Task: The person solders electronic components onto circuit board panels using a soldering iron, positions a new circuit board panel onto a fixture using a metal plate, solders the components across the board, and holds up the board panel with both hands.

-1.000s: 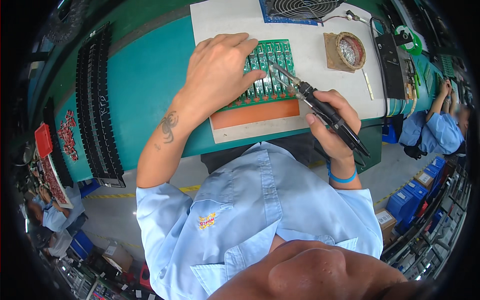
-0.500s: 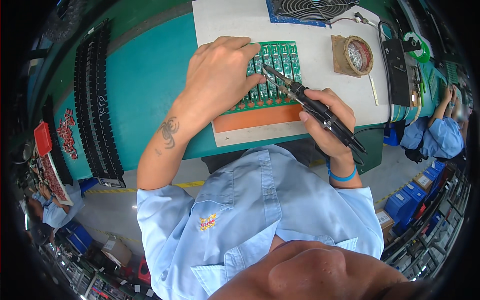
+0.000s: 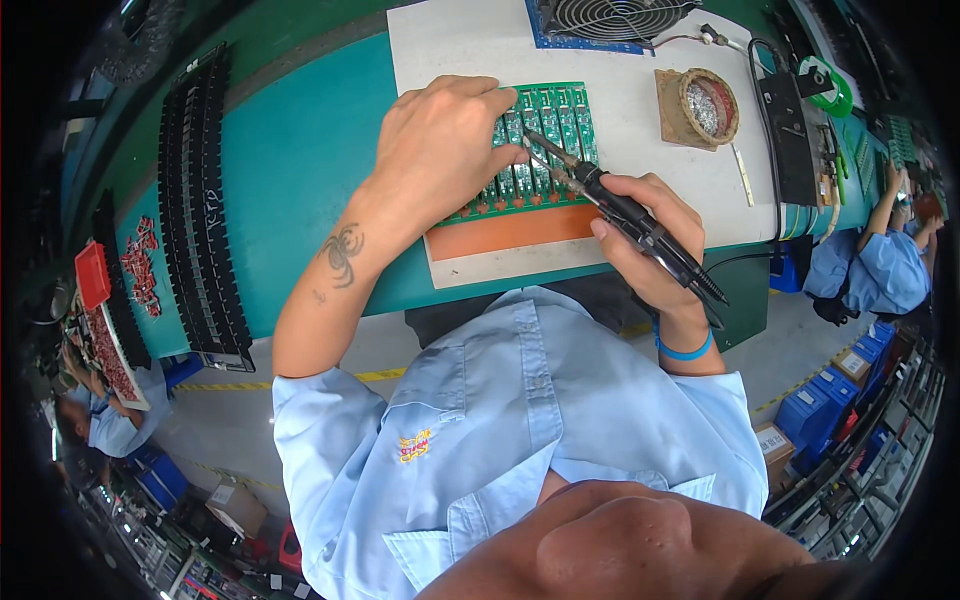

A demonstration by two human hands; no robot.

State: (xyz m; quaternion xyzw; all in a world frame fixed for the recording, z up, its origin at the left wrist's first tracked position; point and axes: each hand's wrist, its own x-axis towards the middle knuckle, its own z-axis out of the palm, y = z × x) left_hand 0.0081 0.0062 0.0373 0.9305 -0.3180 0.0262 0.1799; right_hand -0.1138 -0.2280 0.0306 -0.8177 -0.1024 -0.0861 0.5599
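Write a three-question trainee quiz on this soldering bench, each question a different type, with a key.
1. True or false: the left hand rests flat on the green circuit board panel.
2. Multiple choice: the right hand holds A) a screwdriver, B) a black soldering iron, C) tweezers.
3. Fill in: the round tip-cleaner holder stands to the person's ____ of the panel.

Key: 1 true; 2 B; 3 right.
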